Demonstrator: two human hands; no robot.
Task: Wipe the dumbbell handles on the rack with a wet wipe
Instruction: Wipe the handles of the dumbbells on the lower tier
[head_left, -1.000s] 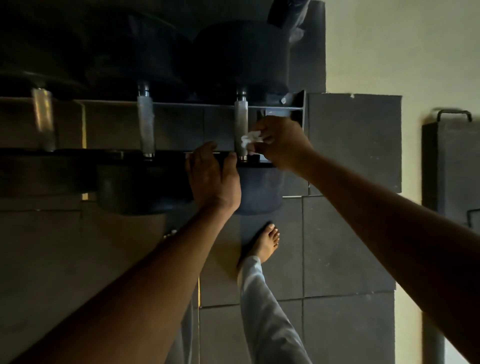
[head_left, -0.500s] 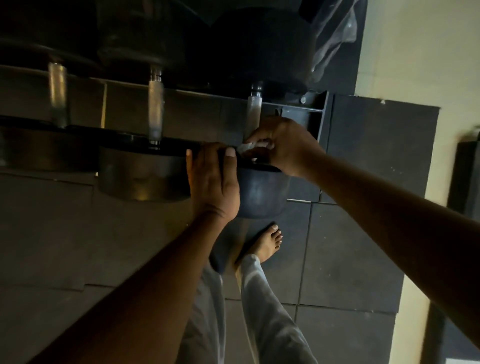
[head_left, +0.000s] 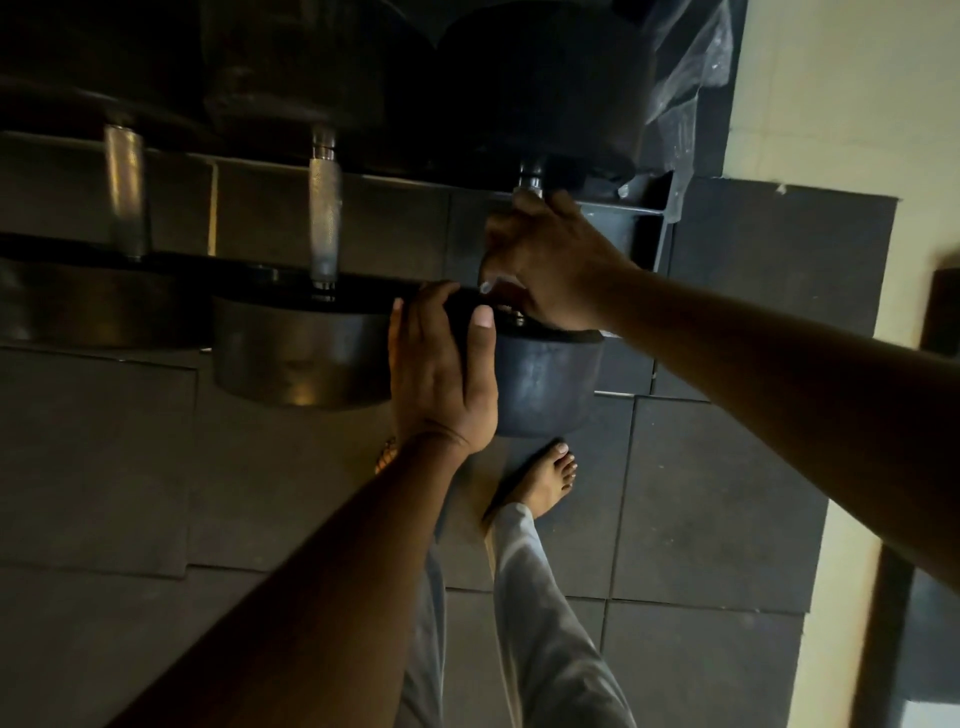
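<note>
Notably, the right hand (head_left: 550, 265) clenched the white wet wipe (head_left: 488, 287) around the rightmost knurled steel dumbbell handle (head_left: 529, 183) while the left hand (head_left: 441, 364), fingers relaxed, steadied its black rubber head (head_left: 545, 384), which risked rolling.

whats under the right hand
The right hand curls round the rightmost dumbbell handle, hiding most of it; a sliver of white wipe shows.
</note>
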